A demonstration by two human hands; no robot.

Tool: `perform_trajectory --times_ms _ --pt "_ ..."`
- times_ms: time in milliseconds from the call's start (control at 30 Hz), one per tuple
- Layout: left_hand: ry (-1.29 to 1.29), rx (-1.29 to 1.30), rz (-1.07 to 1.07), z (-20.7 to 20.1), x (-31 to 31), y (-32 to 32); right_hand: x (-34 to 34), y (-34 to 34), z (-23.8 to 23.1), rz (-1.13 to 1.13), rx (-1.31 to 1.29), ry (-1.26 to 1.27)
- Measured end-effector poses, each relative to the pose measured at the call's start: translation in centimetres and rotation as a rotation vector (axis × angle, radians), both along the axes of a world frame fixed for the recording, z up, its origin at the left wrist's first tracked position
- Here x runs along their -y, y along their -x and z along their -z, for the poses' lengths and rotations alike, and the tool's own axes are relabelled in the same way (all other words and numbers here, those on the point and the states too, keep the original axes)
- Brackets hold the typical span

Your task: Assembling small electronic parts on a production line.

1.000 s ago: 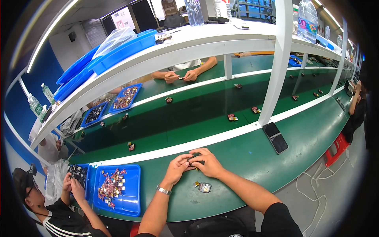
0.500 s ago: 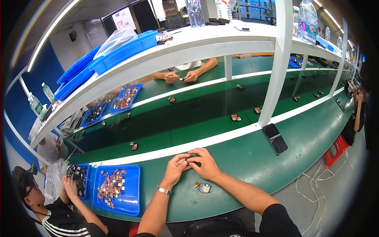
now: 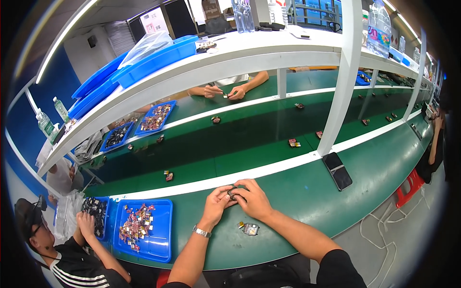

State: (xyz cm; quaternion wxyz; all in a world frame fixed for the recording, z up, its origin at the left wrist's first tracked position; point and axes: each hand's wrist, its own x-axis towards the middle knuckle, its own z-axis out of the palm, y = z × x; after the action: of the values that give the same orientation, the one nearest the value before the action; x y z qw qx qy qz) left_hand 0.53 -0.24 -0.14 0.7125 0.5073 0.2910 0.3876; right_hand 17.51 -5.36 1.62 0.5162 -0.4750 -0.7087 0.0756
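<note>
Hands meet over the green counter (image 3: 297,211): my left hand (image 3: 217,204) and right hand (image 3: 253,199) have closed tighter, both pinching one small dark component (image 3: 235,192). Beside them, untouched, lies a small grey part (image 3: 249,229).

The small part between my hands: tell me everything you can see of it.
The small dark part is mostly hidden. The left hand and right hand pinch it together by the fingertips, just above the green worktable, near the white stripe. Only a dark, blocky sliver shows; material and detail cannot be told. A similar grey piece lies apart, nearer the body.
</note>
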Motion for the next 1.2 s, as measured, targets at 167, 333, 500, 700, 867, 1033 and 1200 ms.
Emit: perform_trajectory --times_ms 167,333,500,700,867,1033,1200 --pt "0.013 -0.009 0.037 -0.3 0.0 -0.1 -0.3 -0.6 0.1 0.027 0.096 -0.024" --pt "0.027 -0.04 0.031 -0.5 0.0 0.1 -0.1 -0.3 0.0 0.019 0.114 -0.037" --pt "0.03 -0.038 0.037 -0.4 0.1 -0.1 0.3 0.1 -0.2 0.051 0.127 -0.035" --pt "0.017 -0.061 0.039 -0.3 0.0 -0.2 0.6 0.8 -0.1 0.182 0.306 -0.033" --pt "0.013 -0.068 0.031 -0.4 0.1 -0.2 -0.1 0.1 0.1 0.095 0.341 -0.143" --pt "0.022 -0.028 0.043 -0.5 0.1 -0.1 -0.4 -0.4 -0.2 0.047 0.35 -0.17" --pt "0.025 -0.042 0.054 -0.7 0.0 -0.2 -0.6 -0.6 0.1 0.029 0.368 -0.216"
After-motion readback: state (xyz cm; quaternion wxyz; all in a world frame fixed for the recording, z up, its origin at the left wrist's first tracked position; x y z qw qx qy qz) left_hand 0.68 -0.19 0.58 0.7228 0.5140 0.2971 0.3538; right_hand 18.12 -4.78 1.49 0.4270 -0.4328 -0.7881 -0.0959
